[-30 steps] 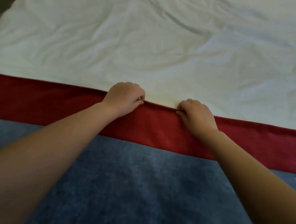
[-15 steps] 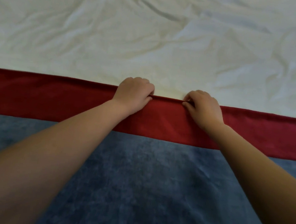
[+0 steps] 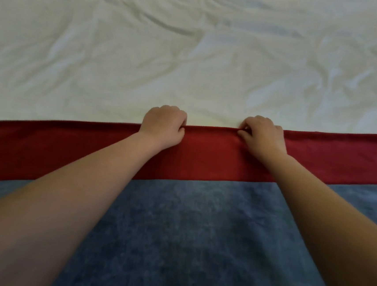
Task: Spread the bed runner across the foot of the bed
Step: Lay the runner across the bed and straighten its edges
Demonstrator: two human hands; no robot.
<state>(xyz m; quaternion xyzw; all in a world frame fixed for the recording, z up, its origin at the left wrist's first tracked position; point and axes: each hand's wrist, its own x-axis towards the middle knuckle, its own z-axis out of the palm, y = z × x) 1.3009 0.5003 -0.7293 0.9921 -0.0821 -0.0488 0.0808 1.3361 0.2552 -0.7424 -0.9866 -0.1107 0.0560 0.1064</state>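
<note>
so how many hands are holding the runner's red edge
2. The left hand grips the bed runner left of the middle; the right hand grips it right of the middle. None hidden.

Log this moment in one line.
left hand grips bed runner far edge | right hand grips same edge | white sheet beyond

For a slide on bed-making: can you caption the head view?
The left hand and right hand grip the red far edge of the runner on a wrinkled white sheet.
</note>
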